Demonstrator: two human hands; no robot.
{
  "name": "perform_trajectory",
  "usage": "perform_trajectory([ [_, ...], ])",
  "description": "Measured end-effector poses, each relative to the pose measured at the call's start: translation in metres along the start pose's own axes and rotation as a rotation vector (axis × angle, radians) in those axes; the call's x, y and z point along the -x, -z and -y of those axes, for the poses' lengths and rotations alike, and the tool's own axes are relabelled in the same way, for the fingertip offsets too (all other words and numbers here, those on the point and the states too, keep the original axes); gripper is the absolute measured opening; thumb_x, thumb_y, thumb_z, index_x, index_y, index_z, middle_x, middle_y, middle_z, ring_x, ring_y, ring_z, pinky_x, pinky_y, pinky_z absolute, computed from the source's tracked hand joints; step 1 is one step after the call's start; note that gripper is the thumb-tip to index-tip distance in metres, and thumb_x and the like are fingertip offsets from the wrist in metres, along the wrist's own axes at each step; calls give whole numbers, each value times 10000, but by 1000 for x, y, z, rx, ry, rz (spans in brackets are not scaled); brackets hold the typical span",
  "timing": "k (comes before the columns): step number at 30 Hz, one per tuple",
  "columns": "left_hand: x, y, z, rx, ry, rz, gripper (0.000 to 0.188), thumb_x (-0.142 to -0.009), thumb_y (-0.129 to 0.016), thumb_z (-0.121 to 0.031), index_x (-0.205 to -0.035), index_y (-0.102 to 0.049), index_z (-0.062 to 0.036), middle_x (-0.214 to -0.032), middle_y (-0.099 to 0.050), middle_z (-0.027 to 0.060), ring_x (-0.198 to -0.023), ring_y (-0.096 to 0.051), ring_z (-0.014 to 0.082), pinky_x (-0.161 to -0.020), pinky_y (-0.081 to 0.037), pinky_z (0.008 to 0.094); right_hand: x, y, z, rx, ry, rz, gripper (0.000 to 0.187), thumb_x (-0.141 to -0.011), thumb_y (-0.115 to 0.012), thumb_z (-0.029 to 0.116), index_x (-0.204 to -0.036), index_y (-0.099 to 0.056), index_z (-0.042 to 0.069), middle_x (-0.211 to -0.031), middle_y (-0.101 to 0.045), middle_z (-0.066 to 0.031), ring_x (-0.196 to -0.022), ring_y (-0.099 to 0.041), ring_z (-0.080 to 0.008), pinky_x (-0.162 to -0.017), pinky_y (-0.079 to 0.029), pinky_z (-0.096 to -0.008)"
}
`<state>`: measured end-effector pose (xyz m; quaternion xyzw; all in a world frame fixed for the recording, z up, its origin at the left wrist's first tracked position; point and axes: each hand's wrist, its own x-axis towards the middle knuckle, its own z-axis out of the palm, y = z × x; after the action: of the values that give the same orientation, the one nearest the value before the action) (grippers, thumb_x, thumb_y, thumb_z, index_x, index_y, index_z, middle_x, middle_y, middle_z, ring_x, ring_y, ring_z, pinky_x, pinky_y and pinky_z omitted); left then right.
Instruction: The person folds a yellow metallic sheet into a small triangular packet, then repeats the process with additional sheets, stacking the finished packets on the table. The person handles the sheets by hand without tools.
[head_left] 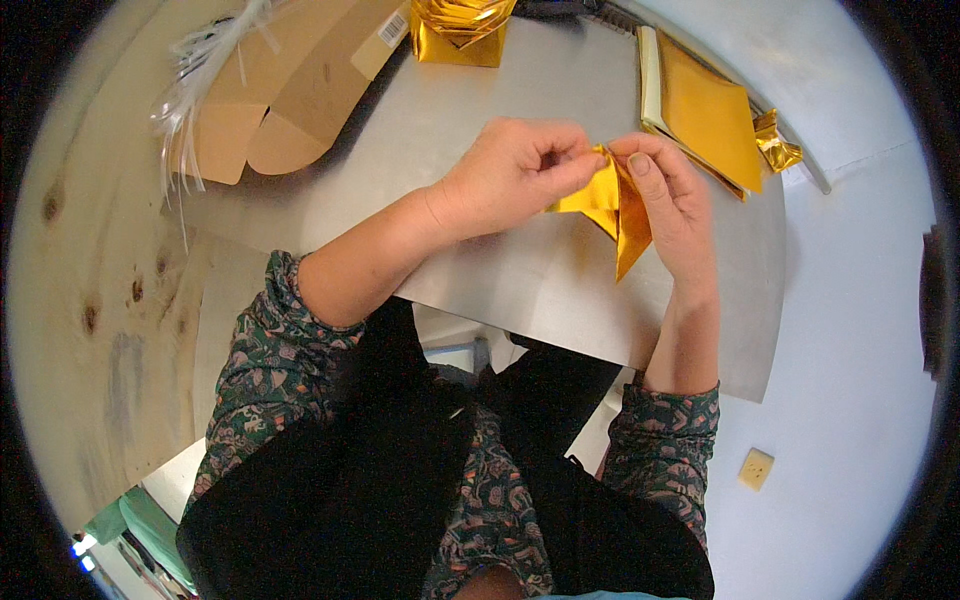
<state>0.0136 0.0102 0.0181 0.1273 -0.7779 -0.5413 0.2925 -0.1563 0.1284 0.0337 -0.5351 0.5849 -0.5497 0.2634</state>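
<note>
Between my two hands, above the table, is a piece of shiny gold foil paper [603, 203], folded into pointed flaps. One sharp tip of it hangs downward. My left hand [518, 178] pinches the paper's upper edge between thumb and curled fingers. From the other side my right hand [672, 200] grips it, with the thumb in front and the fingers bent behind. Part of the paper is hidden behind my left fingers.
The grey metal table [400, 220] lies under my hands. A stack of gold foil sheets [705, 105] sits at the far right, beside a small folded gold piece [778, 145]. Folded gold pieces [460, 35] stand at the back. An open cardboard box [300, 95] with white plastic strips [190, 110] is far left.
</note>
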Motion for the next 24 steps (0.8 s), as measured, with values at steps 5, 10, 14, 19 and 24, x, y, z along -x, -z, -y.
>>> perform_trajectory([
  [5,-5,8,3,-50,-57,-138,269,-988,-592,-219,-799,-557,-29,-616,-501,-22,-588,-461,35,-514,-396,242,-3,1,3,32,6,-37,187,-972,-647,226,-1026,-669,48,-852,-641,41,-736,-554,-20,-635,-447,-181],
  [10,-5,11,4,-124,-119,-162,249,-979,-589,-201,-808,-551,-25,-607,-515,7,-564,-470,51,-501,-405,253,-4,-2,2,-15,-67,-40,136,-943,-684,174,-995,-664,50,-847,-650,30,-721,-572,-24,-623,-455,-172],
  [14,-5,11,4,-162,-208,-192,242,-986,-584,-200,-815,-569,-28,-625,-534,2,-555,-477,45,-490,-401,243,-4,-2,-1,-124,-89,-36,139,-936,-693,186,-994,-662,64,-833,-645,36,-690,-562,-19,-594,-442,-168],
  [19,-6,10,3,247,79,-72,278,-1007,-575,-244,-822,-613,-40,-643,-552,-35,-550,-494,20,-471,-395,211,-5,3,-3,-200,-146,-16,135,-930,-700,202,-979,-658,83,-820,-644,42,-654,-548,-12,-552,-409,-160],
  [24,-8,12,6,244,70,-34,285,-1011,-571,-243,-821,-615,-34,-652,-547,-44,-570,-487,10,-481,-392,205,-5,-1,-4,-238,-134,26,129,-938,-689,200,-975,-656,81,-801,-636,45,-652,-547,-12,-550,-404,-160],
])
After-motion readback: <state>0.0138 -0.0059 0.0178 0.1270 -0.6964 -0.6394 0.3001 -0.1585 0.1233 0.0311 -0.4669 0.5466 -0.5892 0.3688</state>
